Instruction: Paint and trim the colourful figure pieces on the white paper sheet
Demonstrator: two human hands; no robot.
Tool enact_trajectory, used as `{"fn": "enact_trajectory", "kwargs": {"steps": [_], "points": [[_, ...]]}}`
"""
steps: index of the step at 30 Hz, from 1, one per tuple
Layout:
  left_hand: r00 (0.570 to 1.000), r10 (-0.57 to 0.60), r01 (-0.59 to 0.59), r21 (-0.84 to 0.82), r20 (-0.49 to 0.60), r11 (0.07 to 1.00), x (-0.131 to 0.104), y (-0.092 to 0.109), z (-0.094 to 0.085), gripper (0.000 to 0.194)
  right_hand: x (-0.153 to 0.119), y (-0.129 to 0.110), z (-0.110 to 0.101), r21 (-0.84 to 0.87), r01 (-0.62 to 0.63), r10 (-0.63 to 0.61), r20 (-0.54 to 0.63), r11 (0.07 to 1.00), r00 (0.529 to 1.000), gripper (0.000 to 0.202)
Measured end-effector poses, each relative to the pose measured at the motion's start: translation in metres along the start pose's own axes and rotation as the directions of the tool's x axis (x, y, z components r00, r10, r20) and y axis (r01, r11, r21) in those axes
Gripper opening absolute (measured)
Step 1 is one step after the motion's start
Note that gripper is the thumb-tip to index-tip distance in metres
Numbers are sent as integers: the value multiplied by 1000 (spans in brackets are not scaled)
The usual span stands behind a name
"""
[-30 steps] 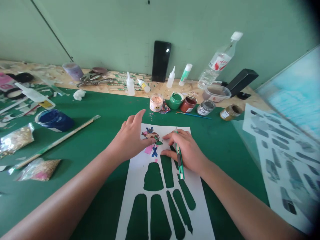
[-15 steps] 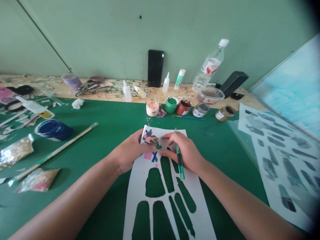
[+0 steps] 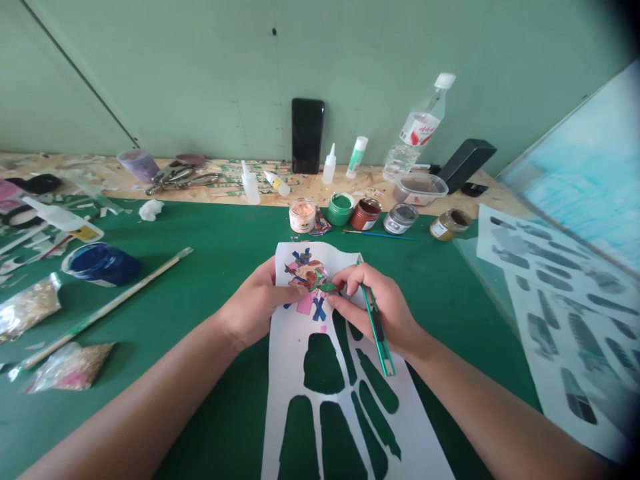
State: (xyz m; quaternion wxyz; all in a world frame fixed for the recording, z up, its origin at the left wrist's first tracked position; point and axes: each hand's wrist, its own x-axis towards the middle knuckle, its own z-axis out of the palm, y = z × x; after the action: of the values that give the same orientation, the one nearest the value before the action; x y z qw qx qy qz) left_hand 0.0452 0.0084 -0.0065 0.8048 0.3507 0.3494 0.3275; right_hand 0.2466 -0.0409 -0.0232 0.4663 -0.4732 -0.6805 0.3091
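The left hand (image 3: pixel 257 300) is clamped on the left edge of the sheet (image 3: pixel 290 360), with its thumb in front, over the coloured pieces (image 3: pixel 307 270); the right hand (image 3: pixel 383 300) is closed around the knife (image 3: pixel 379 327), which lies slanting across the fingers; its thumb and forefinger are bent toward each other just beside the green leaf (image 3: pixel 327 287), but I cannot tell if they pinch it. The sheet is in the middle, above the green table (image 3: pixel 200 293), its upper edge curved; below the pieces it has large cut holes. Behind it stand the peach jar (image 3: pixel 303 217) and the green jar (image 3: pixel 341 210); a blue brush (image 3: pixel 379 235) lies near them; farther back, the phone (image 3: pixel 307 137) leans on the wall (image 3: pixel 200 73).
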Motion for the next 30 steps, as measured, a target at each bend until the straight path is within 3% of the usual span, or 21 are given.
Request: {"fn": "enact_trajectory", "kwargs": {"steps": [11,21,30], "points": [[984,165,-141,257,-72,956,2,-9,2,39,-2,-6,3,42,-38,42,-85,998,996,28],[969,223,-188,278,-101,942,1,-7,5,37,-2,-6,1,-7,-29,28,-123,1000,992,27],[971,208,-165,301,-118,939,2,-7,5,38,-3,-6,0,-3,-21,20,-137,1000,990,27]]}}
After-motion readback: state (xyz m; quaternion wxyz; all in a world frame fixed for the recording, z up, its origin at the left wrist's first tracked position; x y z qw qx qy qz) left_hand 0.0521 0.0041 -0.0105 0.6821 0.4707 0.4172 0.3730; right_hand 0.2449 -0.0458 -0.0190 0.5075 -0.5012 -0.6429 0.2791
